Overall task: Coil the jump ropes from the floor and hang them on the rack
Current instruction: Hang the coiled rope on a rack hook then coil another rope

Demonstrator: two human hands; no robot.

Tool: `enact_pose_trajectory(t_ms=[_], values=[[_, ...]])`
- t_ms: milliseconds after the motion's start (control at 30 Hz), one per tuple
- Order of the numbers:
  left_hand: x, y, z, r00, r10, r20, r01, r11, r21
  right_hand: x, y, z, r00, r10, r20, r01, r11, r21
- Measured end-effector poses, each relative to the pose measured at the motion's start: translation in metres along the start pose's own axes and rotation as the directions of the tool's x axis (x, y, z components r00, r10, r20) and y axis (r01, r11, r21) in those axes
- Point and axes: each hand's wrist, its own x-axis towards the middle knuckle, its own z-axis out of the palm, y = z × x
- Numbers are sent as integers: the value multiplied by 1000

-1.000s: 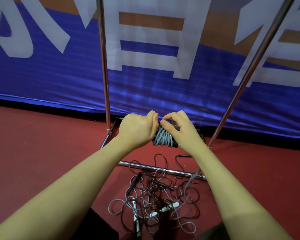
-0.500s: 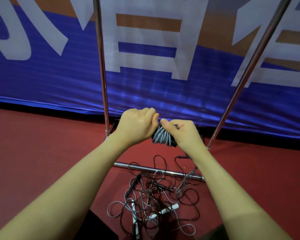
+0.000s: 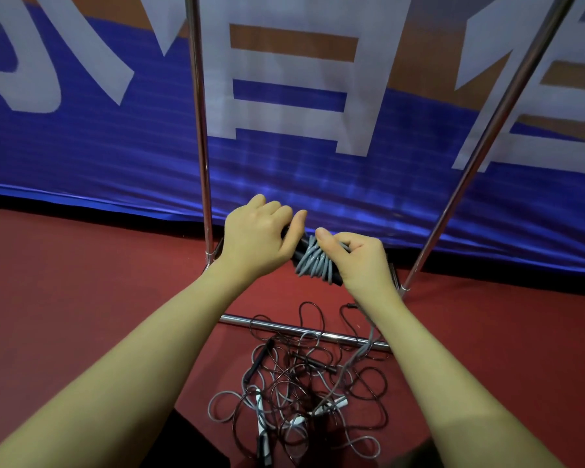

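Left hand: the left hand [image 3: 255,239] sits at the centre of the frame, fingers curled round the dark handle end of the bundle, thumb lying along its top.
Right hand: the right hand [image 3: 360,261] is just beside the left, thumb and curled fingers clamped on the right side of the same bundle.
Coiled rope: a grey jump rope [image 3: 313,261] is wound in tight turns round black handles, held in the air between both hands; a grey tail hangs from under the right wrist toward the pile.
Loose ropes: a tangle of jump ropes [image 3: 304,390], grey and dark cords with black and white handles, lies on the red floor [image 3: 81,298] at lower centre, partly over the base bar.
Rack: a chrome rack [image 3: 200,130] has one upright at centre left, another slanting at upper right, and a low crossbar.
Backdrop: a blue banner [image 3: 115,146] with white characters fills the upper frame.
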Motion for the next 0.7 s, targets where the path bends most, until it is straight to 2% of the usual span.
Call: enact_pose_trajectory(t_ms=[133,233,333,500,633,700], values=[[0,-1,-3,999,11,45,-10,1000,-22,0,2,-2,998,21,54,-22,1000,20],[-1,-5,-3,995,21,102,-23,1000,19,4,7,-4,994,-42,99,53,992,-112],[-3,-11,-5,991,41,129,-48,997,56,9,12,-6,989,-127,77,141,963,-230],[-8,-14,-4,966,96,239,-112,992,55,13,15,-16,984,-117,135,140,974,-177],[-10,-3,1,937,159,312,-171,985,10,12,9,-12,988,-133,77,144,977,-158],[-10,5,2,933,163,321,-169,986,-8,12,8,-11,988,-155,5,154,978,-141]])
